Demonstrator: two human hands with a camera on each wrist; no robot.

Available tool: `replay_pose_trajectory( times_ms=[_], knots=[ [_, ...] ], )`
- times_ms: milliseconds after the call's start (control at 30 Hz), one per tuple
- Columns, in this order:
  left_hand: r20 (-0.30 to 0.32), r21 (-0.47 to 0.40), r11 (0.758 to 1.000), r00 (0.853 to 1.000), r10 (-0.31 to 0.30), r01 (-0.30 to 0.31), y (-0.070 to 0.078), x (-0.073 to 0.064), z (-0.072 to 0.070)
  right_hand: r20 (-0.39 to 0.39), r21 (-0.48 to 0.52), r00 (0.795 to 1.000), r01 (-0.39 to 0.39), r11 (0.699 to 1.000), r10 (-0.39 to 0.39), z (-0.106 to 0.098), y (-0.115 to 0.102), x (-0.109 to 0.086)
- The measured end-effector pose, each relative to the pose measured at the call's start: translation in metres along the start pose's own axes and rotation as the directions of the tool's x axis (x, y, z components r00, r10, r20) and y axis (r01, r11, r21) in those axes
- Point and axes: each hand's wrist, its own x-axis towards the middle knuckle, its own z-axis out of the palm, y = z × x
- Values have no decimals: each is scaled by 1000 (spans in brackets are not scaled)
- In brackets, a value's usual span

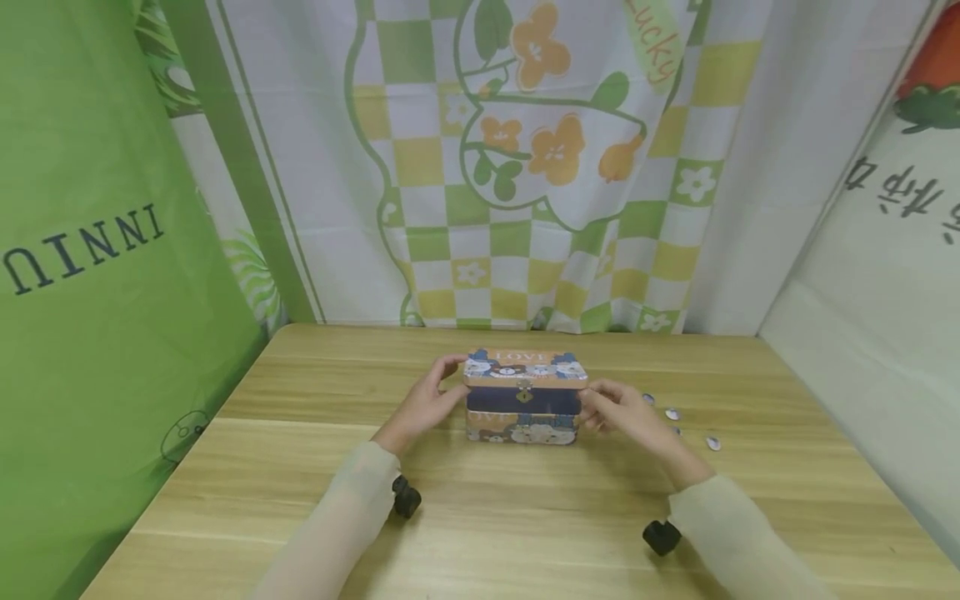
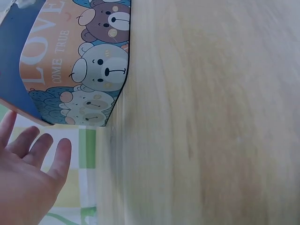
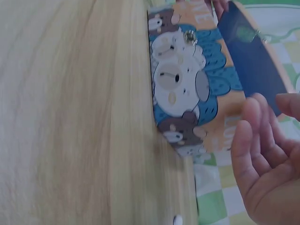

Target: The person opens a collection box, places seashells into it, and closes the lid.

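Over there the bear-print box [image 1: 522, 428] stands between both hands on the wooden table [image 1: 525, 533], its lid [image 1: 527, 368] raised partway. Left hand [image 1: 429, 398] and right hand [image 1: 622, 411] are at the lid's ends, fingers loosely extended; small pale pieces [image 1: 672, 413] lie near the right

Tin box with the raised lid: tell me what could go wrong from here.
If the lid drops, it might nip the right hand, which is close to the open gap of the tin box. The small pale pieces lie just beyond that hand, so a sideways sweep could scatter them.
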Motion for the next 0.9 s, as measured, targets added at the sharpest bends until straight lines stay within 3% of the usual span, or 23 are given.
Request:
replay_pose_trajectory(
  times_ms=[100,233,500,733,900],
  knots=[
    [10,-59,998,1000,-8,9,-3,4,0,-67,-3,998,2,1000,-2,-4,3,3],
    [22,-130,990,999,-45,47,-6,8,-1,-102,-20,995,21,1000,-22,-4,8,8],
    [34,-107,991,996,-79,82,-1,15,-4,-75,-46,991,112,993,-115,0,13,15],
    [-38,-116,989,994,-98,93,7,24,0,-106,5,991,88,996,-87,4,9,25],
    [-125,-153,981,982,-140,120,15,30,6,-120,70,988,103,992,-94,9,8,33]
  ],
)
